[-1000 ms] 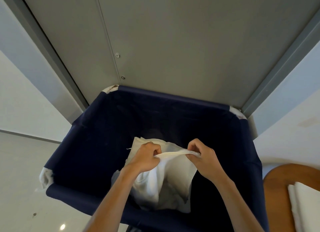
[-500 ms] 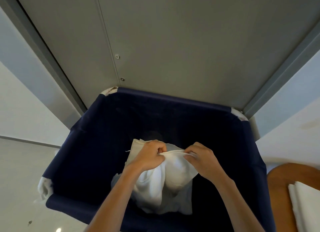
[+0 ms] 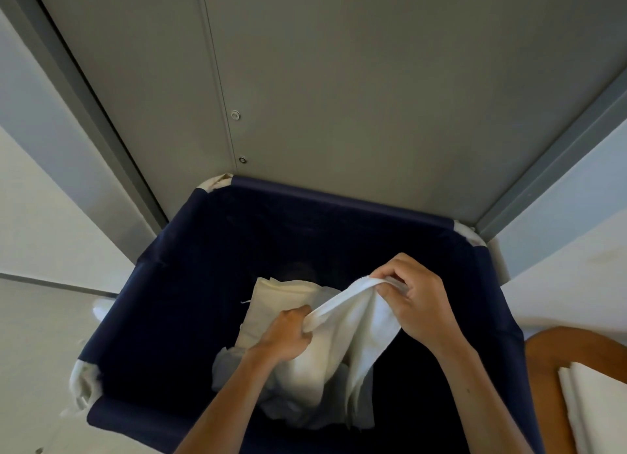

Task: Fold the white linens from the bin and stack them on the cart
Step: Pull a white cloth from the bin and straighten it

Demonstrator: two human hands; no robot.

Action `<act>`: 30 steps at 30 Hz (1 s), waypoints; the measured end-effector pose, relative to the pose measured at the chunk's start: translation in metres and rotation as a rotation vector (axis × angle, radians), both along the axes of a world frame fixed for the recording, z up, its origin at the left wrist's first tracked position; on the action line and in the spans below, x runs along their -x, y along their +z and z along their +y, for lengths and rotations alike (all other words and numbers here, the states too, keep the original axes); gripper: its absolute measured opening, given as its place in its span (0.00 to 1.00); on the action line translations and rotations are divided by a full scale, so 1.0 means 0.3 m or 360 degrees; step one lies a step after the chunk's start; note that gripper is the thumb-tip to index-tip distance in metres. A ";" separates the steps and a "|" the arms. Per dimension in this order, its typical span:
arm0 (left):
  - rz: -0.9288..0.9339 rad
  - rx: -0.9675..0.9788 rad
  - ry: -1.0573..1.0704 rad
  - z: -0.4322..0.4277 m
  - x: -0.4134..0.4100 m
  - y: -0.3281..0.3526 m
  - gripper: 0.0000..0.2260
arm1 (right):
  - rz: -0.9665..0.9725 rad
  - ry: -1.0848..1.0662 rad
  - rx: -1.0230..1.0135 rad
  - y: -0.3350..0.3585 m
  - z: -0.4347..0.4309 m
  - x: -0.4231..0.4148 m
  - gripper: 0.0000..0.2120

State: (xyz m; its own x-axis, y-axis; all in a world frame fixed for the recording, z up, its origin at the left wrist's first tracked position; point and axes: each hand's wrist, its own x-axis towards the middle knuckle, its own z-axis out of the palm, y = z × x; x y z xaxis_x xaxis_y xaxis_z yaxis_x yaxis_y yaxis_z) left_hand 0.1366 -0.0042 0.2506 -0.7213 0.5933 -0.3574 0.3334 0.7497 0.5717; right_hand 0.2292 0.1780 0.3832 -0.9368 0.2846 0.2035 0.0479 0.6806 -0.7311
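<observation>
A white linen (image 3: 342, 338) hangs over the dark blue fabric bin (image 3: 176, 284). My left hand (image 3: 288, 335) grips its hemmed edge low down, fingers curled round the cloth. My right hand (image 3: 414, 301) pinches the same edge higher up and to the right, so the hem runs slanting between the two hands. More white linens (image 3: 281, 301) lie crumpled in the bottom of the bin under the held piece. A stack of folded white linens (image 3: 597, 409) rests on the brown wooden cart top (image 3: 549, 358) at the lower right.
The bin stands against a grey metal door (image 3: 356, 97) with a dark frame (image 3: 84, 107) on each side. Pale walls flank the door and a light floor (image 3: 37, 345) lies to the left of the bin.
My right hand has risen and moved right with the hem while my left hand dropped lower, stretching the edge out between them. The hands were close together before.
</observation>
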 end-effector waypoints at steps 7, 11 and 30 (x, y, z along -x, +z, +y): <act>0.0055 0.0065 0.0043 -0.013 0.007 -0.039 0.12 | 0.0006 -0.0064 0.0001 -0.009 0.006 0.000 0.10; 0.0027 0.0072 0.0051 -0.024 0.000 -0.048 0.12 | -0.0066 -0.0066 0.0031 -0.019 0.008 0.002 0.10; -0.0156 0.0346 -0.0275 -0.102 0.125 -0.158 0.17 | -0.0095 -0.0437 0.0107 -0.048 -0.102 -0.018 0.11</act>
State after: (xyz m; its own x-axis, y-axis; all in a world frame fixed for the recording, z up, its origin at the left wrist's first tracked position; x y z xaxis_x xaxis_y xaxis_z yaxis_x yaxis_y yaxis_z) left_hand 0.0992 -0.0347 0.2031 -0.5721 0.6062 -0.5525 0.4180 0.7951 0.4395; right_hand 0.2346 0.1474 0.3689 -0.8326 0.5402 0.1222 0.2681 0.5862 -0.7645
